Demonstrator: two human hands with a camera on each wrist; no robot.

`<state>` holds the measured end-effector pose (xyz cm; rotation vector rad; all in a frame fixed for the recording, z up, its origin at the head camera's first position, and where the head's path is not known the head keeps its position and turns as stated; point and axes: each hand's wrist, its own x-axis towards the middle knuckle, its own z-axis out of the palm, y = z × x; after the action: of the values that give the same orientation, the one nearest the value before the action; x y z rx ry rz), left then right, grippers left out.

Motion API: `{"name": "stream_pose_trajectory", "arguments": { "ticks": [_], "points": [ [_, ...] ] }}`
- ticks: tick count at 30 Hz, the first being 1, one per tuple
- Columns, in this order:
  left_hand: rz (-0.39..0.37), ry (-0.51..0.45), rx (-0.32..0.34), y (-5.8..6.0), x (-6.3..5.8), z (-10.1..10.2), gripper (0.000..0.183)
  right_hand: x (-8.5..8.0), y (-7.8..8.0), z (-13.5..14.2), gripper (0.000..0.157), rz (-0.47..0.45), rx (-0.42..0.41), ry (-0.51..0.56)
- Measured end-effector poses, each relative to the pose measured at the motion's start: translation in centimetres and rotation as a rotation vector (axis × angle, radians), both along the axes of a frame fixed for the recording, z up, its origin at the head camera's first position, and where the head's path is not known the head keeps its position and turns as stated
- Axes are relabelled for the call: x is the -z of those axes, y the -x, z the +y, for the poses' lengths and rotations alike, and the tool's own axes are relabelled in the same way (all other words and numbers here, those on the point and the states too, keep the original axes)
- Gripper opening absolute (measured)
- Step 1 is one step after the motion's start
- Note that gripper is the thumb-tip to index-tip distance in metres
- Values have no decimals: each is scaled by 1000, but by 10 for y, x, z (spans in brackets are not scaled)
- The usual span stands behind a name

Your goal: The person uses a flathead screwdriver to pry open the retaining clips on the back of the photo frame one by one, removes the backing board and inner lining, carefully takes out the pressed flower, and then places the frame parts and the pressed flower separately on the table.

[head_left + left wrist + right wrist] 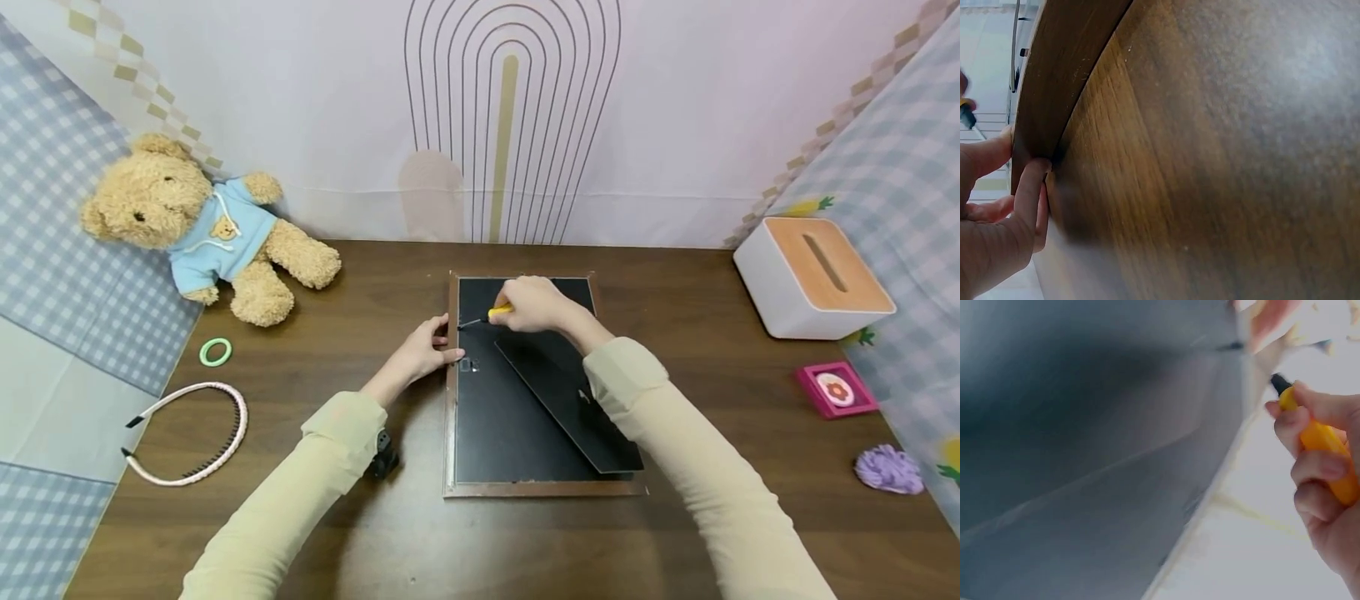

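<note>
Screwdriver (pixel 1324 439) points left from the right fingers (pixel 1315 464) clasping it — tip at the frame (pixel 452 425). Left fingers (pixel 1027 194) grip its left edge.

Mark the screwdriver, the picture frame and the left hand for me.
Screwdriver (pixel 1322 439): right wrist view, on its yellow handle.
Picture frame (pixel 451 433): head view, on its left wooden edge.
Left hand (pixel 417 353): head view, between wrist and fingers.
</note>
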<state>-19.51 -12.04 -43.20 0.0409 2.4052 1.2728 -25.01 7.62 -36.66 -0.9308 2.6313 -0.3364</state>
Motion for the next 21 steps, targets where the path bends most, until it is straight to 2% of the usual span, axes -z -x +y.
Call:
{"name": "stream_pose_trajectory", "arguments": {
  "ticks": [7, 11, 13, 15, 16, 19, 21],
  "points": [
    [12, 43, 25, 1, 0, 0, 73, -17, -6, -22, 26, -14, -46, -10],
    [14, 59, 16, 1, -1, -1, 73, -24, -7, -36, 31, -1, -62, -69],
    [16, 61, 13, 2, -1, 0, 73, -29, -7, -45, 22, 13, -75, -113],
    [3, 60, 9, 2, -2, 0, 73, -34, -7, -54, 6, 18, -93, -163],
    [-7, 58, 6, 2, -2, 0, 74, -36, -7, -58, 6, 12, -99, -183],
    [-29, 49, 2, 2, -2, 1, 74, -38, -8, -64, 25, -14, -101, -220],
    [-36, 36, 2, 2, -2, 1, 74, -37, -8, -64, 26, -16, -82, -232]
  ]
}}
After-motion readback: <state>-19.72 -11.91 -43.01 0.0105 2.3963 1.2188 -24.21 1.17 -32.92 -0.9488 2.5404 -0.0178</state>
